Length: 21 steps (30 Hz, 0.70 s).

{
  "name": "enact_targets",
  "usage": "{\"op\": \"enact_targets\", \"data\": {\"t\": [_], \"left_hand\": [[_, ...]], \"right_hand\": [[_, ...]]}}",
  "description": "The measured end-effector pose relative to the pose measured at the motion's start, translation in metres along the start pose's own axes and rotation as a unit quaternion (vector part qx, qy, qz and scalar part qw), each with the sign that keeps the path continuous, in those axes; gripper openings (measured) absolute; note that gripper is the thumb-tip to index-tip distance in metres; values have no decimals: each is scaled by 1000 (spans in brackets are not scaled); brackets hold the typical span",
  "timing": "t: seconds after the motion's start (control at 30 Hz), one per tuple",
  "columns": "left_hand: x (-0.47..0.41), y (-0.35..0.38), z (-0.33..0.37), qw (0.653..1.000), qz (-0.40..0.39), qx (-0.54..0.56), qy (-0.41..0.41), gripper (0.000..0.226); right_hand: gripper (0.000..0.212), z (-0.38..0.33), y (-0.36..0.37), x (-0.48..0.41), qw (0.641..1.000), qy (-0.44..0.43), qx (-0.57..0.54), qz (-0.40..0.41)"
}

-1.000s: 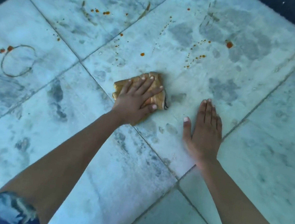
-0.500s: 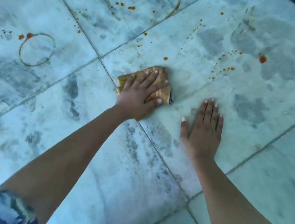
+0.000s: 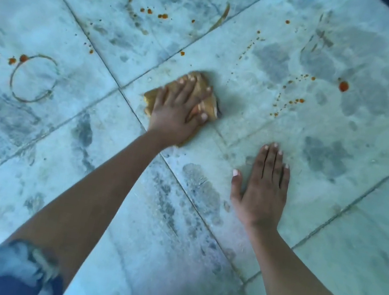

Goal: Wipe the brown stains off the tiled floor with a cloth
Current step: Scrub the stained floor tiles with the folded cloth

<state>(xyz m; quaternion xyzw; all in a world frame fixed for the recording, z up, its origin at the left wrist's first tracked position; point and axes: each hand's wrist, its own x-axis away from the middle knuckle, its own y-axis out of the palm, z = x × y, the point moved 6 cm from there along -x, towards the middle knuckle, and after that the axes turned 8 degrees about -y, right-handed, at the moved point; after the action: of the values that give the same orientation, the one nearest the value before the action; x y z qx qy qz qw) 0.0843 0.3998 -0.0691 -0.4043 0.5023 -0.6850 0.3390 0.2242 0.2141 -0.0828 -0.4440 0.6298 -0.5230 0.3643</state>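
- Tiled floor [image 3: 364,255]: pale marbled tiles with dark grout lines, mottled with grey patches. Brown stains lie mostly on the far tiles; the near ones look free of them.
- Large ring stain [image 3: 224,16]: a broken brown circle on the far tile with orange-brown drops inside it. Untouched, well beyond the cloth.
- Right hand [image 3: 262,190]: flat on the floor near the cloth. Fingers straight and together, thumb out to the side, holding nothing. Judged a brace that takes body weight while the other arm reaches.
- Left hand [image 3: 178,116]: palm down on the cloth, fingers [image 3: 190,87] spread and fairly straight. It presses rather than grips, probably so more fabric meets the tile. Edges are blurred, which suggests a stroke in progress.
- Patterned sleeve [image 3: 11,268]: blue and white, at the near left. Too blurred for detail.
- Small ring stain [image 3: 25,99]: a thin brown circle on the left tile, with drops beside its upper edge. Well apart from the cloth.
- Cloth [image 3: 212,105]: tan and folded, lying under the left hand just beside a grout crossing. Its corners show past the fingers.
- Round drop [image 3: 343,86]: the largest single spot, far right.
- Speck trail [image 3: 292,102]: fine dots between the cloth and that drop. Judged the nearest work remaining; most of the task is left.
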Motion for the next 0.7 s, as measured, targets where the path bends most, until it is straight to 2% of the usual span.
{"op": "enact_targets", "data": {"t": [0.07, 0.2, 0.3, 0.37, 0.43, 0.57, 0.63, 0.7], "left_hand": [[31, 5, -17, 1000, -7, -1, 28, 65], [2, -10, -63, 993, 15, 34, -109, 60], [-59, -22, -51, 985, 35, 61, -159, 55], [-85, -24, -26, 986, 31, 63, -148, 55], [-84, -18, 5, 994, 12, 52, -97, 58], [-11, -3, 20, 994, -11, 11, 110, 67], [1, -4, -13, 996, 0, 4, 90, 65], [-22, -13, -37, 1000, 20, 14, -17, 60]], "right_hand": [[74, 1, 0, 0, 1000, 3, -1, 0], [75, 0, 1, -1, 1000, 7, -6, -3], [76, 1, 1, -1, 1000, 8, -4, -3], [77, 1, 1, 0, 1000, 10, -3, -7], [77, 1, 0, -1, 1000, 9, -1, -10], [76, 1, 0, -1, 1000, 10, -8, -11], [75, 1, 0, -1, 1000, 9, -9, -9], [75, 1, 0, -1, 1000, 12, -9, -9]]}}
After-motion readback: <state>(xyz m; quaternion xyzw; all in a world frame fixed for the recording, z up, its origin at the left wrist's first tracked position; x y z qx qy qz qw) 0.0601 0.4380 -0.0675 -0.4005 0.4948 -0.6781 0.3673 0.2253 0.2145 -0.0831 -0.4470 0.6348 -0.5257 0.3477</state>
